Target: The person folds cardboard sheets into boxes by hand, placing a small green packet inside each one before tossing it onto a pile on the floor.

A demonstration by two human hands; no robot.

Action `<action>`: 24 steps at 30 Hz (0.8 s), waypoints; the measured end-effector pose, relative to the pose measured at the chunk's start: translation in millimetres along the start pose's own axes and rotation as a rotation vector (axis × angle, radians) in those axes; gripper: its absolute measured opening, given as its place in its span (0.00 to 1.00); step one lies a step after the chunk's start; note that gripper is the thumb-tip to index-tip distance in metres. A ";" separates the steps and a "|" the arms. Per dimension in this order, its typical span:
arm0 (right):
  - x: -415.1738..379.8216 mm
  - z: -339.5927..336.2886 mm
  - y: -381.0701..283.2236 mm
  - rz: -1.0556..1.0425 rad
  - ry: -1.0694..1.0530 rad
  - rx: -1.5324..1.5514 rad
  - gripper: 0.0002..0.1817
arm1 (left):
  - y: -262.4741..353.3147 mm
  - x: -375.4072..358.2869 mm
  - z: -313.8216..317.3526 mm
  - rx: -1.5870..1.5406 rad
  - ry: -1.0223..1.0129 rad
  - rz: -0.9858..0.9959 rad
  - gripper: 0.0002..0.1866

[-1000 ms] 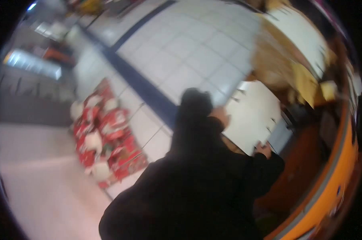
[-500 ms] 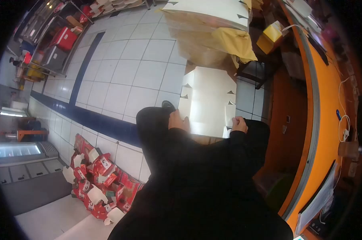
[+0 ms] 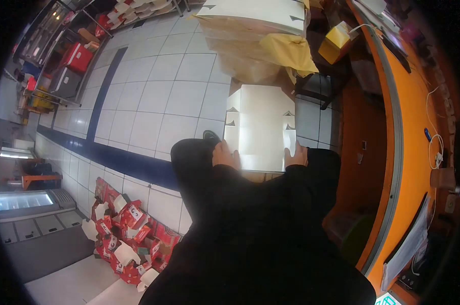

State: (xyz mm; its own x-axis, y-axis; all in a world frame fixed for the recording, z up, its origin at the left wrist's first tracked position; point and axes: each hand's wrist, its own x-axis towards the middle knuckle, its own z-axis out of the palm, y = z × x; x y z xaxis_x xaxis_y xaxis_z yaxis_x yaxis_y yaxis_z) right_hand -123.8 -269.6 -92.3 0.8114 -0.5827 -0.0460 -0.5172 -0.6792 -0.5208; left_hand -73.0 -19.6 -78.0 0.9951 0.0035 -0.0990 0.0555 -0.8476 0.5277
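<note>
white blank: the die-cut white carton blank (image 3: 263, 127) lies flat and low in front of the dark-clad lap, between the knees, printed side, if any, out of my sight. a strip of brown shows below its near edge; i can't tell what it is.
left hand: i see the left hand (image 3: 226, 156) part-curled on the left edge, thumb over the side flap, holding that side.
right hand: the right hand (image 3: 297, 156) mirrors it, part-curled on the right edge, thumb on the face. i judge the paired hold keeps the blank square and steady.
further blanks: a white stack (image 3: 255, 11) sits just ahead, wrapped round by tan film (image 3: 237, 46) and a yellow sheet (image 3: 287, 51), which i'd guess guard it from dirt.
red heap: red-and-white cartons (image 3: 132, 215) pile to the left, flaps open, well apart from the hands, probably so the lap stays free.
writing: pale label patches on those cartons carry dark marks, too small for me to read. papers (image 3: 406, 249) on the orange counter (image 3: 417, 127) are illegible too, and i can make out no brand.
</note>
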 end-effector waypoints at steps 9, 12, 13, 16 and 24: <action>-4.7 -14.8 -11.1 -0.179 0.105 -0.086 0.28 | 2.6 -2.0 -1.3 0.018 -0.006 0.033 0.33; -0.4 -17.4 -14.1 0.074 -0.015 0.279 0.25 | -0.7 -1.9 0.8 -0.012 0.020 0.053 0.32; 6.8 -7.5 -0.4 0.153 -0.040 0.544 0.23 | -0.9 -2.5 -0.5 -0.052 0.046 0.058 0.32; 17.9 3.6 27.7 0.213 -0.098 0.915 0.19 | 1.9 -0.9 -3.9 -0.153 0.092 0.036 0.33; 24.0 -6.2 30.1 0.202 -0.180 0.998 0.16 | -22.4 22.2 4.4 -0.685 -0.035 -0.178 0.31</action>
State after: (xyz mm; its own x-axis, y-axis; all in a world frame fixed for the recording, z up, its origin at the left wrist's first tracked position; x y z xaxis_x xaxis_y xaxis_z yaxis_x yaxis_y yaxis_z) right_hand -121.7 -306.8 -103.8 0.8055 -0.5136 -0.2956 -0.2540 0.1515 -0.9553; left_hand -52.5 -2.9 -95.7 0.9634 0.0841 -0.2545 0.2680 -0.3111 0.9118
